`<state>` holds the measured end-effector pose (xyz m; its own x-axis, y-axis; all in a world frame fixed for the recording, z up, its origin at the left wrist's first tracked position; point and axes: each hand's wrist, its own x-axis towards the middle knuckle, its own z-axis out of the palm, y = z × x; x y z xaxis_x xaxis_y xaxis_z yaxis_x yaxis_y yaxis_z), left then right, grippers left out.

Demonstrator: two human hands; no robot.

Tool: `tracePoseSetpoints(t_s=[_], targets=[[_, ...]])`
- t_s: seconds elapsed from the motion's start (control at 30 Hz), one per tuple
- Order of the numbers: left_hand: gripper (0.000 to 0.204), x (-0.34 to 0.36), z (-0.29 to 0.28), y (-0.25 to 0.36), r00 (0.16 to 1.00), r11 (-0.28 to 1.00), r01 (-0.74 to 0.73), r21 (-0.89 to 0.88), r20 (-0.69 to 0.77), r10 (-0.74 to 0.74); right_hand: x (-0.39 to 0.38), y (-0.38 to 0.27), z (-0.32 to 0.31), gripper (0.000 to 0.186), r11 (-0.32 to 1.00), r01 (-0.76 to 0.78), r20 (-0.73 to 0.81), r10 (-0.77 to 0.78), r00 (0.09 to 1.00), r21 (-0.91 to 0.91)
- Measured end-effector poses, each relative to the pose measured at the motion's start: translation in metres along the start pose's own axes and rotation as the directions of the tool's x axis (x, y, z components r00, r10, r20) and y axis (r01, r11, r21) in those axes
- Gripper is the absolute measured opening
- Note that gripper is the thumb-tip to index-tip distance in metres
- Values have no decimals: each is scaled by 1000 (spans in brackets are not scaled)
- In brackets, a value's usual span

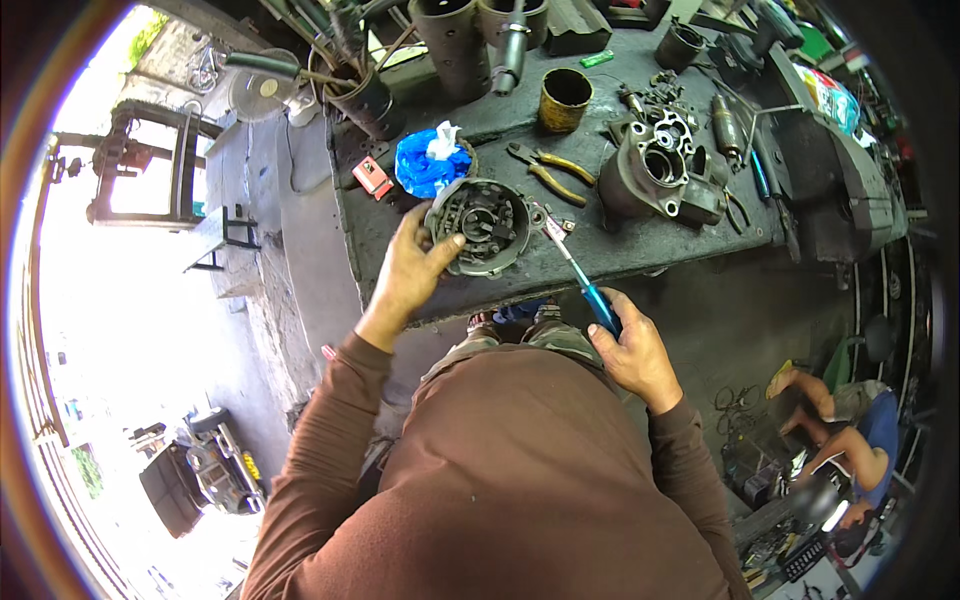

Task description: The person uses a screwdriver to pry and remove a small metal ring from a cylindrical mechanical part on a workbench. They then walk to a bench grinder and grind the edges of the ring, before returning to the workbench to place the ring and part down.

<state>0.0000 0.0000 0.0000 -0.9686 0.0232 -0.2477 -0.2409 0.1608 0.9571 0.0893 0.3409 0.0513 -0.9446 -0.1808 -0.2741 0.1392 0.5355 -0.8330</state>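
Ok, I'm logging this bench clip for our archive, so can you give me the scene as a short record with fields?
setting: dark, grimy workbench seen from above
left hand: left hand grips the rim of a round metal housing at the bench edge
right hand: right hand holds a blue-handled screwdriver, tip at the housing's rim
nearby: pliers, blue plastic bag, rusty yellow can, grey cast casing
others: another person low at the right
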Motion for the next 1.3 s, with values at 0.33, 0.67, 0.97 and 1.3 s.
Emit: tracePoseSetpoints(t_s=[0.33,0.67,0.97,1.3], targets=[[67,-72,44,-32,904,749,215,-627,-161,-395,14,-54,-19,31,958,209,-123,-236,964,-198],[77,-79,21,-40,886,950,204,238,-457,-76,55,-113,-7,25,839,468,-68,-503,862,-278],[34,-33,18,-3,927,588,-173,790,-71,369,98,-126,16,28,796,535,34,-549,835,-284],[28,-3,25,-13,957,554,-171,815,3,290,106,-125,27,28,854,464,75,-460,885,-237]])
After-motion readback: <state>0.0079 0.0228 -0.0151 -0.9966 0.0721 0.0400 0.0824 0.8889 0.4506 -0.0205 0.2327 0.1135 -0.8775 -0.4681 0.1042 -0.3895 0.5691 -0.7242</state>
